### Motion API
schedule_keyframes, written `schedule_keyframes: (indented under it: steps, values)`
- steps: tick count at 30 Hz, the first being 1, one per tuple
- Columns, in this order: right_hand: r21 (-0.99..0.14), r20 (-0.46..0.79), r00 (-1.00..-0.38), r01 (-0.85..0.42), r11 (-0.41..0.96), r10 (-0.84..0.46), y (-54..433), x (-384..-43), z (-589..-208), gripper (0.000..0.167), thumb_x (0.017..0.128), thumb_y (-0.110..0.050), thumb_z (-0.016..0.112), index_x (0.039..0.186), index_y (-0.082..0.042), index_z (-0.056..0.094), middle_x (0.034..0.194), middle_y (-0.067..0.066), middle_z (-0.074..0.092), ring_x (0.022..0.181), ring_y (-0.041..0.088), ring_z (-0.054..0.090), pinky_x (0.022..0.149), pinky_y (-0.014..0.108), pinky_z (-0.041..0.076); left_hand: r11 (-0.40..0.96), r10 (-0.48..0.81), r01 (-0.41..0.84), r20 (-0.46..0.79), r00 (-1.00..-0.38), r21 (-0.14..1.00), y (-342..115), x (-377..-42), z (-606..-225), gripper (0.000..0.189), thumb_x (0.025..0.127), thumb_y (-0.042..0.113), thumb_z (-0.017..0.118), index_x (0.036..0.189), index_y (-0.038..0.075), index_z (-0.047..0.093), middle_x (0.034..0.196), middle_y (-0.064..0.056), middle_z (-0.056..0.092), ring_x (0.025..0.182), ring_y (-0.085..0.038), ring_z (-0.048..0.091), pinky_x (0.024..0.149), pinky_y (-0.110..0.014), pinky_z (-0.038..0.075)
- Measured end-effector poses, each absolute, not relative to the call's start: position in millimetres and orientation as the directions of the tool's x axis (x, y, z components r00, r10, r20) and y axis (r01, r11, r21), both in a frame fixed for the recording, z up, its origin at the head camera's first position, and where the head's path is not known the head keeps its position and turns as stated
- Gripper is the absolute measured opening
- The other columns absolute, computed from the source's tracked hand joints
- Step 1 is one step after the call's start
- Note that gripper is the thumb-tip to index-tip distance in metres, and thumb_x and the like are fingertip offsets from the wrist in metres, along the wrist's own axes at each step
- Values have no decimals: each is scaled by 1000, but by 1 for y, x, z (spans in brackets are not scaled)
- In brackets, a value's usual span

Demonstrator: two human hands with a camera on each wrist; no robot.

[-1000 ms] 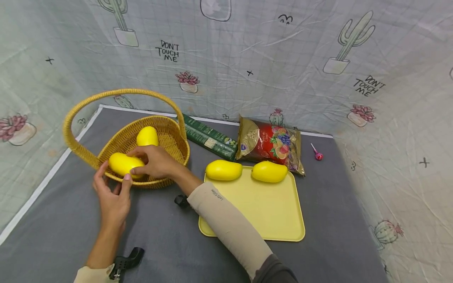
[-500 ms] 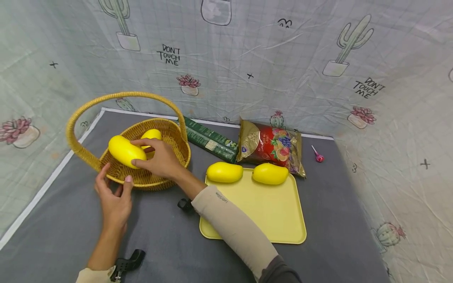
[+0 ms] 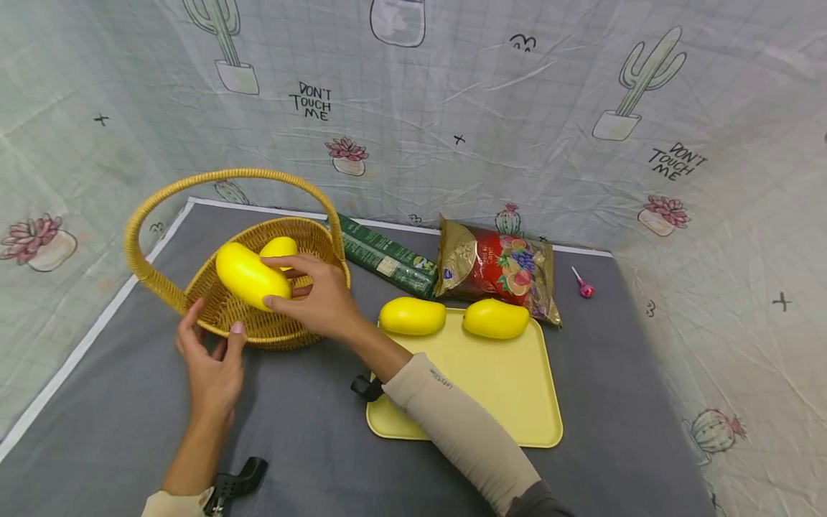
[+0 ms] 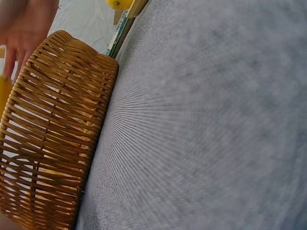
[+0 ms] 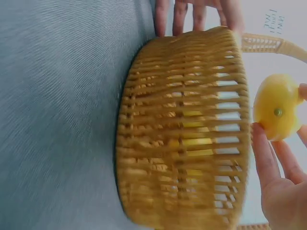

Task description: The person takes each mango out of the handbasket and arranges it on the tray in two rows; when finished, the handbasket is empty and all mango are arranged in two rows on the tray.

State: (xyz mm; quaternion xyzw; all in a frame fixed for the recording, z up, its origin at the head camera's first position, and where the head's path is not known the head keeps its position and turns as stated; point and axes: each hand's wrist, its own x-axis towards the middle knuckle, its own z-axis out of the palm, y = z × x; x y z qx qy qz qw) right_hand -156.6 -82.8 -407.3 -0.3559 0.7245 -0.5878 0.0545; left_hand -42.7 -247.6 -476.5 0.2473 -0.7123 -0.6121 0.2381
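Observation:
My right hand (image 3: 316, 294) pinches a yellow mango (image 3: 248, 275) between thumb and fingers, above the woven basket (image 3: 271, 332). In the right wrist view the mango (image 5: 277, 108) hangs over the basket's rim, its stem end showing. Another mango (image 3: 280, 248) lies inside the basket, partly hidden behind the held one. My left hand (image 3: 212, 366) rests its extended fingers and thumb against the near left side of the basket. The left wrist view shows the basket's woven wall (image 4: 57, 124) up close, with the right hand (image 4: 29, 28) beyond it.
A yellow tray (image 3: 478, 388) to the right bears two mangoes (image 3: 412, 316) at its back edge. Behind it lie a green box (image 3: 388, 256) and a candy bag (image 3: 497, 269). A lollipop (image 3: 584, 289) lies farther right. The basket's tall handle (image 3: 239, 174) arches up.
My right hand has lifted the mango from the basket's near left side and carried it a little to the right. My left hand has stayed at the basket.

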Motion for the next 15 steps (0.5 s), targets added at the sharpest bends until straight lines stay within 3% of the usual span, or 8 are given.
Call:
schedule_keyframes:
  steps: [5,15]
  values:
    - [-906,337,-741,-423,14,-580,-53,-151,-402,56,92,-15,85,144,-17,67,141,5,66,121,17,68,91,23,60,108,-641,-53,29,-767,993,-248,-42,-477,71,107,20,63,165,38,25,170,3,10,162,-26,19,129,-57,26]
    - [-923,278,-770,-379,62,-574,5,-140,-406,54,93,-17,84,144,-24,67,141,-2,65,122,21,67,93,28,62,110,-645,-42,40,-763,993,-248,-41,-477,70,107,20,63,164,39,27,170,3,13,160,-25,22,128,-54,28]
